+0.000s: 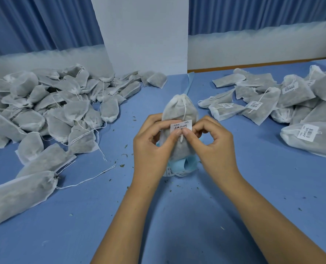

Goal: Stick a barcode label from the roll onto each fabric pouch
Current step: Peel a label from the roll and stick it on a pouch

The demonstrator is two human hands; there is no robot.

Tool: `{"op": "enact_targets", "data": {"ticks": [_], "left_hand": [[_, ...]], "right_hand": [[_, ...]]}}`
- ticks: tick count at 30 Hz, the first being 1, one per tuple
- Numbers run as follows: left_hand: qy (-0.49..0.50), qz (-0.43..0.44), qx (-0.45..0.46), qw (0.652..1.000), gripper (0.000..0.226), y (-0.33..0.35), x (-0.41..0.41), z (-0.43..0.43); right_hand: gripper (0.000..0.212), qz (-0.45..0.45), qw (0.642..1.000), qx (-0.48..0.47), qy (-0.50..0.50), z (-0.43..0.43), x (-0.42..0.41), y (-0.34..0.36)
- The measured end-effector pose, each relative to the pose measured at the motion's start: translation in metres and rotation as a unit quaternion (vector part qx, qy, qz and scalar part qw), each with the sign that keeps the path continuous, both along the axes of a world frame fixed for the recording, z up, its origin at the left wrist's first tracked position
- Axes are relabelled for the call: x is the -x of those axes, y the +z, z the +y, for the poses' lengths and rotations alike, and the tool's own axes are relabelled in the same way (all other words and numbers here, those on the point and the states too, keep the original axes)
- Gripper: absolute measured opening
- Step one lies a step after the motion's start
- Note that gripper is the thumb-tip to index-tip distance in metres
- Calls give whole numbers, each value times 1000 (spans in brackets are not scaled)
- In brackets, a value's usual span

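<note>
both hands, left hand (pixel 154 141) and right hand (pixel 213 143), pinched the barcode label (pixel 181 127) against the fabric pouch (pixel 179 109) with fingers curled; smoothing it flat looked next.

Left hand (pixel 154 138) and right hand (pixel 213 141) press a label (pixel 181 126) onto the pouch (pixel 179 109) above the blue table (pixel 177 216).

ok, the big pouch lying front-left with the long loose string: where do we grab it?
Probably at the gathered neck of the pouch, coming from the right: the neck is the narrow bunched end and faces right, while the body lies wide and flat. Avoid the trailing string.
</note>
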State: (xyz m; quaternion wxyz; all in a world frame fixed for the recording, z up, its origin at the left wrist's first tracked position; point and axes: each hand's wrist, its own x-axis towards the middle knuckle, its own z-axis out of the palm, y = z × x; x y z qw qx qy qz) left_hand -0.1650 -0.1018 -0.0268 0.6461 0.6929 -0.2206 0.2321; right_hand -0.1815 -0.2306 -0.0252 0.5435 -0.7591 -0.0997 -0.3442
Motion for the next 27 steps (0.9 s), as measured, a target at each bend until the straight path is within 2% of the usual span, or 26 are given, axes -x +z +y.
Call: {"op": "enact_targets", "data": {"ticks": [5,8,10,12,13,15,18,24,27], "left_hand": [[-7,5,25,1000,36,-1,0,1],[-15,11,29,999,51,-1,0,0],[-30,39,64,997,62,0,0,0],[-47,56,98,992,67,0,-1,0],[-51,65,109,991,64,1,-1,-1],[-28,93,102,990,44,1,-1,-3],[39,124,64,989,14,-1,-4,-6],[82,94,81,989,21,4,-6,-6],[73,156,0,985,14,9,-7,-18]], "right_hand": [[25,55,998,-38,-10,0,-1,-3],[38,95,992,-34,-71,-2,-3,-5],[43,117,988,-39,-93,-5,-5,-3],[38,110,989,-100,-22,-7,-6,0],[31,102,984,-142,32,-7,-6,2],[16,91,974,-188,90,-6,-5,2],[9,98,973,-193,75,-4,-5,-2],[10,164,948,-239,129,-4,-4,-1],[8,155,950,-253,97,-13,2,-1]]}}
